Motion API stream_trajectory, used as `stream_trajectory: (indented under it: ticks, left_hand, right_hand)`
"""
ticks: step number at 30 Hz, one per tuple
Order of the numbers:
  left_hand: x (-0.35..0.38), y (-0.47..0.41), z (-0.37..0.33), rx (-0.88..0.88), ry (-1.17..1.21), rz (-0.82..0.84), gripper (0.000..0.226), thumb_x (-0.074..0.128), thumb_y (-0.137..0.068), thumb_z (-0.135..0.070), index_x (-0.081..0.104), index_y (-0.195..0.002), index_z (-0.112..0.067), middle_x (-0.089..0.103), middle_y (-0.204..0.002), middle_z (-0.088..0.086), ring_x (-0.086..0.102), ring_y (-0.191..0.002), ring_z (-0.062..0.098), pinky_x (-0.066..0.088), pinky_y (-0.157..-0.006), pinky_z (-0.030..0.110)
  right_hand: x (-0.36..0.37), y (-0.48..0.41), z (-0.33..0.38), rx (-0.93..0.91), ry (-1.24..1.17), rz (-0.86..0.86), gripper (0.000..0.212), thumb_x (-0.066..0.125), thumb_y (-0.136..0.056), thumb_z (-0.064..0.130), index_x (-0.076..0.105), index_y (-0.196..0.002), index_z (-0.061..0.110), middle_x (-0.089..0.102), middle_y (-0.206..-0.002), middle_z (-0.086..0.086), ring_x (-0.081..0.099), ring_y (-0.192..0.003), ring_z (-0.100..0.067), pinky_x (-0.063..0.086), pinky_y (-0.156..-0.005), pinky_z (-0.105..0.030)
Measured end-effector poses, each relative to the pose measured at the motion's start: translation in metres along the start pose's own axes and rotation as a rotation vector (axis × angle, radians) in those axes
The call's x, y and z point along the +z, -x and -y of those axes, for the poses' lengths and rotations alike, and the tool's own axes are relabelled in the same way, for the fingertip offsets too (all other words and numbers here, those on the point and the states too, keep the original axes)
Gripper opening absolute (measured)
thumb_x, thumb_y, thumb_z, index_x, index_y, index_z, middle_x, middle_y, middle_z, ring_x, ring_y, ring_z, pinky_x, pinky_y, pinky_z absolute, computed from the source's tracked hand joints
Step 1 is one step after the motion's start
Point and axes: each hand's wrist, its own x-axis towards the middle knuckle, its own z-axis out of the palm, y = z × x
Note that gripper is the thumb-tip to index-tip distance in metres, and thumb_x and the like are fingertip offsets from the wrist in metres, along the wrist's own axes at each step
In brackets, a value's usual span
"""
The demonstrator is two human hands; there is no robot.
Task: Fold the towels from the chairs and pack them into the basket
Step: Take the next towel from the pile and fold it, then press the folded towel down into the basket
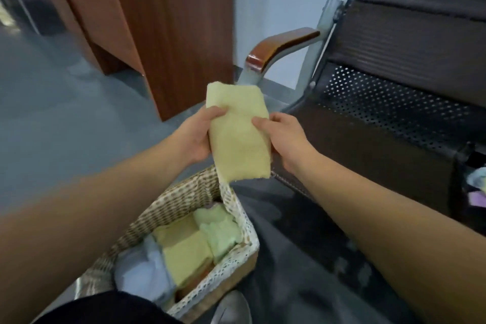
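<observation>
The left hand [196, 137] pinches the towel [239, 134] at its 9 o'clock edge, thumb pressed on the front face and fingers curled behind. The right hand [284, 139] grips the 3 o'clock edge the same way, thumb in front and fingers tucked behind. The thumbs sit at about the same height, close but apart, with a strip of cloth between them. Bare forearms reach in from 7 and 5 o'clock.

The towel is pale yellow, folded into a long narrow rectangle and held in the air nearly upright, its top leaning slightly toward 11 o'clock. Its bottom edge hangs free below the hands.

At 6 o'clock of the towel stands the basket [168, 208], wicker with a white lace liner; in this view the towel's bottom edge overlaps the basket's far corner. Inside, a second yellow towel [186, 252] lies folded flat in the middle, a green towel [221, 229] touches it at 2 o'clock, and a blue towel [142, 271] lies rumpled at 8 o'clock.

At 3 o'clock of the hands is a chair [381, 118] with a dark perforated seat; its wood-topped armrest [281, 45] rises at 1 o'clock of the towel. A brown cabinet [163, 21] stands at 11 o'clock on the grey floor [65, 113]. At the far 3 o'clock edge lie blurred coloured cloths [477, 187]
</observation>
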Motion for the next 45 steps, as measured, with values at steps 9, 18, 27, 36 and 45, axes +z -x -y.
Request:
stream_trajectory:
  ticks: [9, 18, 27, 36, 45]
  left_hand:
    - [-0.152, 0.007, 0.108, -0.242, -0.144, -0.04, 0.035, 0.061, -0.094, -0.017, 0.06, -0.129, -0.014, 0.069, -0.123, 0.013, 0.071, -0.102, 0.027, 0.06, -0.081, 0.043]
    - [-0.188, -0.006, 0.192, -0.373, -0.29, -0.039, 0.028, 0.061, -0.097, -0.012, 0.059, -0.125, -0.013, 0.074, -0.11, 0.009, 0.074, -0.094, 0.024, 0.062, -0.069, 0.035]
    - [-0.195, -0.026, 0.236, -0.175, -0.889, -0.178, 0.078, 0.074, -0.085, -0.042, 0.036, -0.146, -0.012, 0.052, -0.142, 0.004, 0.055, -0.126, 0.023, 0.048, -0.104, 0.042]
    - [-0.241, -0.001, 0.271, -0.089, -1.745, 0.358, 0.134, 0.006, -0.055, -0.101, -0.019, -0.156, -0.017, -0.023, -0.164, 0.002, -0.012, -0.153, 0.018, -0.002, -0.124, 0.034]
    - [-0.228, 0.0, 0.238, -0.23, -1.774, 0.438, 0.127, 0.041, -0.067, -0.091, -0.009, -0.158, -0.019, -0.008, -0.167, 0.004, 0.002, -0.153, 0.022, 0.008, -0.124, 0.035]
  right_hand:
    - [0.09, 0.005, -0.099, 0.104, 0.485, 0.191, 0.027, 0.062, -0.094, 0.021, 0.048, -0.115, 0.011, 0.058, -0.107, -0.005, 0.058, -0.097, -0.022, 0.047, -0.081, -0.036]
    - [0.111, 0.0, -0.168, 0.051, 0.839, 0.288, 0.022, 0.054, -0.091, 0.01, 0.037, -0.099, 0.02, 0.051, -0.093, 0.002, 0.047, -0.079, -0.016, 0.035, -0.061, -0.029]
    - [0.148, 0.008, -0.209, -0.109, 1.326, 0.441, 0.053, 0.043, -0.097, 0.003, 0.03, -0.148, -0.004, 0.007, -0.162, -0.021, 0.014, -0.15, -0.035, 0.02, -0.121, -0.041]
    - [0.143, -0.016, -0.261, -0.041, 1.377, 0.821, 0.086, 0.042, -0.103, 0.046, -0.021, -0.156, 0.022, -0.027, -0.163, -0.011, -0.018, -0.153, -0.027, -0.002, -0.125, -0.04]
    - [0.152, -0.014, -0.259, -0.014, 1.338, 0.775, 0.085, 0.039, -0.1, 0.057, -0.01, -0.159, 0.02, -0.011, -0.166, -0.015, -0.004, -0.154, -0.031, 0.005, -0.125, -0.044]
